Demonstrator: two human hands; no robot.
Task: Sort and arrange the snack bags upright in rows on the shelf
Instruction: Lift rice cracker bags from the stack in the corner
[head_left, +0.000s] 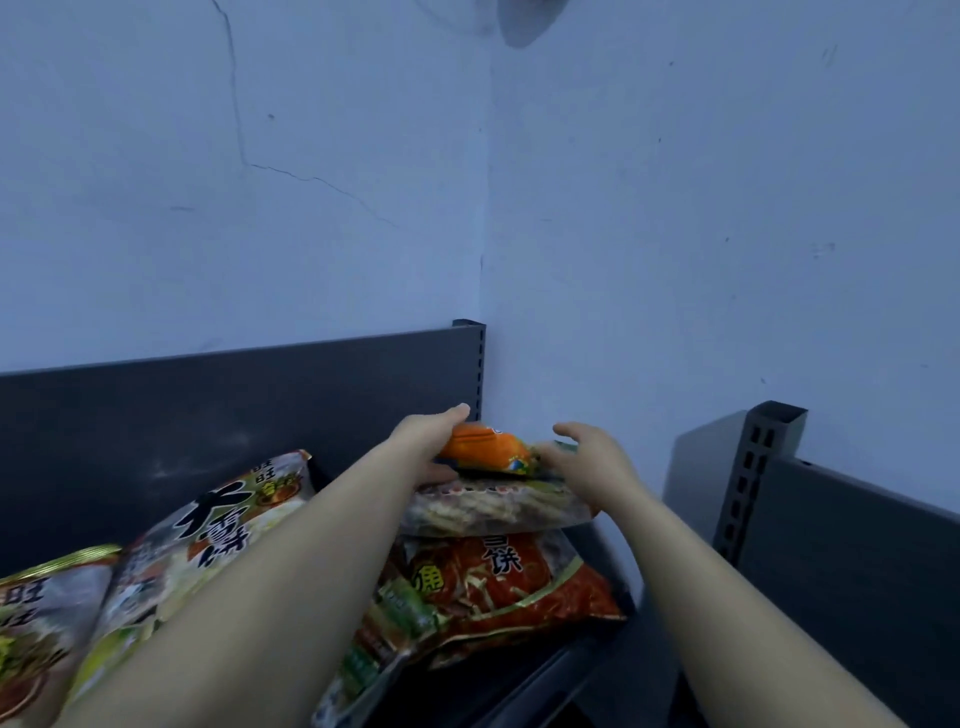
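My left hand (428, 447) gripped the left end of the orange snack bag (485, 451), thumb beneath it and fingers over its top. My right hand (589, 460) was at the bag's other end, its fingers (545, 453) bent against the corner and the thumb lifted clear; I could not tell whether those fingers actually had hold of it. The orange bag lay flat at the back right corner of the shelf (208, 415), just in front of the slotted upright post (477, 364). It rested on a pale bag of sticks (493, 512), which lay on a red snack bag (504, 579). To the left, a large white bag with black characters (208, 525) leaned against the shelf's dark back panel, with another like it (41, 613) beside it.
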